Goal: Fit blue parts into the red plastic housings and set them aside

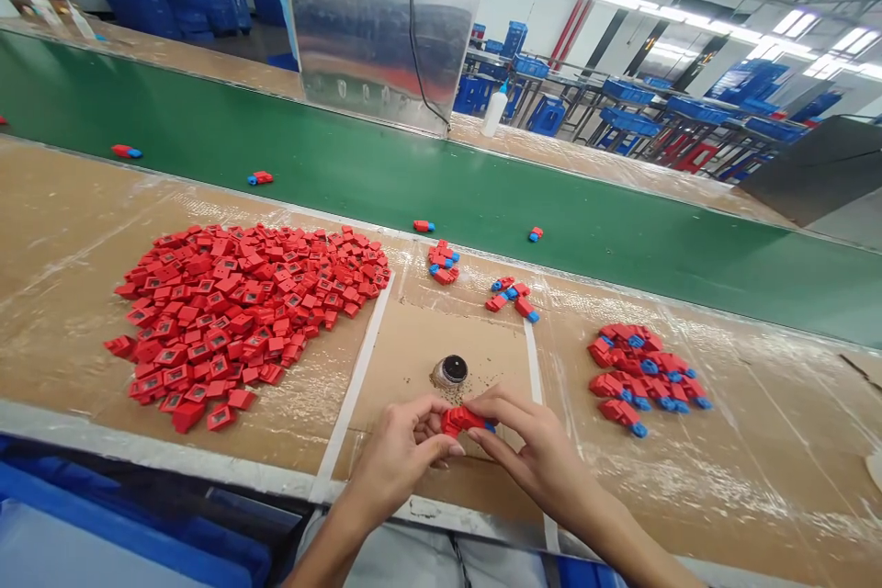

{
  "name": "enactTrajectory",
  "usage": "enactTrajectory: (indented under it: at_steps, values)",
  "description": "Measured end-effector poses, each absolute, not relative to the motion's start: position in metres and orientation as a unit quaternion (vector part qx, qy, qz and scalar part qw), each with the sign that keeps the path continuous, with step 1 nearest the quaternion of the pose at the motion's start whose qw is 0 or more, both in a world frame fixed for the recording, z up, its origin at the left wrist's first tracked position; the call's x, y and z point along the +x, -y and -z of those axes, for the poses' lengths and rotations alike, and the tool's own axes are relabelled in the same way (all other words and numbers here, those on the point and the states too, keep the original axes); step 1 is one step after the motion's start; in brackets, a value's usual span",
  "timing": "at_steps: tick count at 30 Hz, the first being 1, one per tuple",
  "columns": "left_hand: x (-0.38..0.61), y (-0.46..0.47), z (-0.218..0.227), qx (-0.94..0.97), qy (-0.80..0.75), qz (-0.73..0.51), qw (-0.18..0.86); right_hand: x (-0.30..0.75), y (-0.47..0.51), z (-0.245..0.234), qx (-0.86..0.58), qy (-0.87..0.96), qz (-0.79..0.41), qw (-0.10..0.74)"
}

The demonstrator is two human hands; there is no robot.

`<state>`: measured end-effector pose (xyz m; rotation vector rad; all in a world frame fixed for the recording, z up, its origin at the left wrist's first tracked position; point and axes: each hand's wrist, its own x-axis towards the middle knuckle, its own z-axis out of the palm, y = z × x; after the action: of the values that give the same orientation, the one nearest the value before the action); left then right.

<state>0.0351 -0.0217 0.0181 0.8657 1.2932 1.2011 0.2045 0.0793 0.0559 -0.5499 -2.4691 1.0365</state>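
My left hand (pixel 403 446) and my right hand (pixel 530 446) pinch a small red plastic part with a blue end (pixel 460 421) between their fingertips, just above the cardboard work surface (pixel 441 340). Just beyond the fingers stands a small open jar with dark contents (pixel 450 371), with specks scattered around it. A large heap of loose red square plastic pieces (pixel 241 317) lies to the left. To the right lies a smaller pile of red-and-blue parts (pixel 644 377). Two small clusters of similar parts (pixel 443 262) (pixel 511 296) lie ahead.
White tape strips (pixel 355 386) flank the work area. Beyond the bench runs a green conveyor belt (pixel 413 175) carrying a few red-and-blue parts. A metal panel (pixel 378 32) stands behind it, with blue crates (pixel 165 0) and tables farther back.
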Motion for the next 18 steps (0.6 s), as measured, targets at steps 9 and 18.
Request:
enactTrajectory:
  at_steps: [9,18]
  values:
    - [0.029,0.027,-0.017,0.418,-0.574,-0.448,0.543,0.200,-0.063,-0.041,-0.192,0.913,-0.302,0.194]
    - [-0.006,0.031,-0.031,0.378,-0.564,-0.404,0.613,0.222,-0.100,-0.054,-0.242,0.877,-0.321,0.263]
